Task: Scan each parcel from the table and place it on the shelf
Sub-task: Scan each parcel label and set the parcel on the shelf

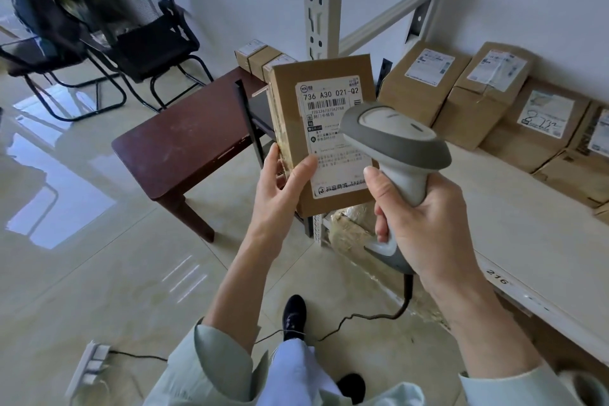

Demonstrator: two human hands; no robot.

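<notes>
Cardboard fills my left hand (280, 188): a brown parcel (324, 132) held upright, thumb across the lower front by the label, fingers curled round its left edge. Its white shipping label (333, 138) faces me, with the barcode near the top. I hold it up in the air, over the gap between the table (184, 148) and the shelf (514, 208), touching neither.

My right hand (425, 224) grips the handle of a grey and white scanner (395, 138), fingers wrapped fully round it. The scanner's head sits just in front of the label's right side, covering part of it. Its black cable (372, 318) hangs from the base of the handle and trails over the tiled floor (99, 273) toward a white power strip (89, 369) at the lower left.

The dark wooden table stands to the left of the shelf's white upright post (321, 0). Two more small parcels (260, 59) lie on its far end, partly hidden behind the one I hold. On the pale shelf board at my right, several brown boxes (474, 95) with white labels stand in a row against the wall. Two black mesh chairs (145, 33) stand at the far left.
</notes>
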